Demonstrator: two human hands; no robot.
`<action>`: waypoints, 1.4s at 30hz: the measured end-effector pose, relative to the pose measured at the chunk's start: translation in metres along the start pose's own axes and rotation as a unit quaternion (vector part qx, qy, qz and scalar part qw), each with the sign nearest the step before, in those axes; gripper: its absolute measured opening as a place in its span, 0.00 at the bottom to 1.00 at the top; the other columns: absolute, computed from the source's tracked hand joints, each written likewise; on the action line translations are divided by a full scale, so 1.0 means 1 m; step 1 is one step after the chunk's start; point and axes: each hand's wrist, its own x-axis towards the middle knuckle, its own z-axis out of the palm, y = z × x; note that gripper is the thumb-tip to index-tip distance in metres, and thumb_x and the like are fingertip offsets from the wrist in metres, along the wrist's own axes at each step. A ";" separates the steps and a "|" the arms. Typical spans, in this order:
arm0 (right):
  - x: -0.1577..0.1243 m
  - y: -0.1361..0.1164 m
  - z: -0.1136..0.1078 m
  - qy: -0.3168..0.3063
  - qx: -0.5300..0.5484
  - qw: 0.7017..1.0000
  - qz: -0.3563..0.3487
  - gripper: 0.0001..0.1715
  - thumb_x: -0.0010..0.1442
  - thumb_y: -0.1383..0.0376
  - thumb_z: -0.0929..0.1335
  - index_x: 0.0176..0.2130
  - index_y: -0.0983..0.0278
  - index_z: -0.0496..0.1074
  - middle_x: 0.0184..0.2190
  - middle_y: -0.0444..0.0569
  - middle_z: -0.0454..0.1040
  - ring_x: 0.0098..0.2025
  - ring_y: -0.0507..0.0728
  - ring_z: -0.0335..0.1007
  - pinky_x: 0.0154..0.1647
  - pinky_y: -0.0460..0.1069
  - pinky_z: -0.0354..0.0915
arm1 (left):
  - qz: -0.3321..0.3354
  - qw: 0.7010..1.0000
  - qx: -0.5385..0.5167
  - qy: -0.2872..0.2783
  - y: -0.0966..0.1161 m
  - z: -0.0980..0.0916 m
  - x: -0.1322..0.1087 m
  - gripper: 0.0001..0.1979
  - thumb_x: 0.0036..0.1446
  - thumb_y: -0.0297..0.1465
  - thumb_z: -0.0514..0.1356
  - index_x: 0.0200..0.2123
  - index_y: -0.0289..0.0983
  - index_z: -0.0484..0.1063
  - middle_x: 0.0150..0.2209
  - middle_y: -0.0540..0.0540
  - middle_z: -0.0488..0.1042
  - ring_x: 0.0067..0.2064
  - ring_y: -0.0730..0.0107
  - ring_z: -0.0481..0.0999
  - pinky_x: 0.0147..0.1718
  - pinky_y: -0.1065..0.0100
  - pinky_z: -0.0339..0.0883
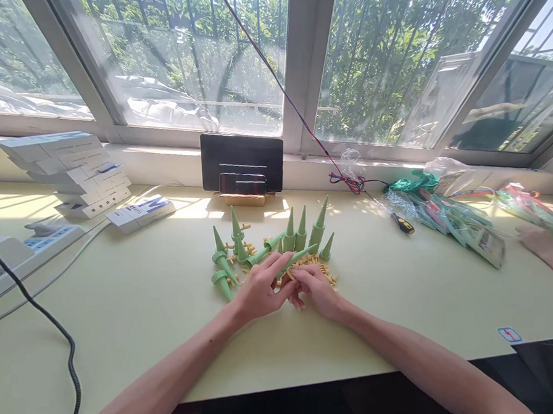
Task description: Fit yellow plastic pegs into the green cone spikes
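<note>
My left hand point(264, 286) is closed round a green cone-shaped piece point(297, 257), whose tip points to the right. My right hand point(318, 288) meets it at the lower end of the piece, with thumb and fingers pinched together; what they pinch is too small to make out. Under and behind my hands lies a pile of small tan pieces point(327, 273). Several green cones stand behind it, one of them a tall cone point(319, 224). More green cones with ridged collars, such as one point(222, 285), lie at the left among tan pieces.
A tablet point(242, 159) and a phone lean on a stand at the back. White boxes point(82, 174) are stacked at the left near a power strip point(38, 251). Bagged parts point(467, 225), a yellow-black tool point(403, 224) and another person's hand point(540, 242) are at the right.
</note>
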 end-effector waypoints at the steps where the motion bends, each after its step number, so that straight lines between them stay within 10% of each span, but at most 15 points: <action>1: 0.000 0.000 0.000 0.002 -0.011 1.000 -0.009 0.23 0.65 0.55 0.63 0.26 0.67 0.72 0.18 0.45 0.68 0.18 0.50 0.62 0.19 0.46 0.60 | 0.001 1.000 -0.001 0.000 0.000 0.000 0.000 0.21 0.61 0.29 0.57 0.57 0.38 0.62 0.36 0.48 0.67 0.24 0.80 0.62 0.20 0.75 0.59; 14: -0.006 -0.001 0.004 0.059 -0.216 0.970 -0.096 0.25 0.67 0.58 0.63 0.20 0.64 0.66 0.16 0.43 0.65 0.19 0.50 0.61 0.23 0.46 0.58 | 0.017 1.000 0.015 0.005 0.000 -0.002 0.001 0.25 0.56 0.25 0.58 0.58 0.39 0.63 0.35 0.49 0.68 0.23 0.80 0.58 0.20 0.75 0.58; 29: -0.001 -0.004 0.002 -0.009 0.001 1.000 -0.022 0.23 0.67 0.56 0.63 0.26 0.65 0.72 0.17 0.44 0.68 0.18 0.50 0.61 0.19 0.46 0.59 | 0.016 1.000 0.000 0.016 0.001 -0.001 0.002 0.21 0.62 0.28 0.57 0.58 0.38 0.62 0.36 0.48 0.68 0.25 0.79 0.63 0.21 0.75 0.59; 42: -0.004 0.004 0.002 0.072 -0.195 0.974 -0.094 0.27 0.69 0.56 0.61 0.21 0.65 0.68 0.16 0.43 0.67 0.17 0.49 0.61 0.20 0.45 0.58 | -0.002 1.000 -0.004 -0.005 0.000 -0.001 0.001 0.21 0.60 0.28 0.58 0.56 0.37 0.64 0.35 0.49 0.67 0.23 0.81 0.60 0.19 0.76 0.59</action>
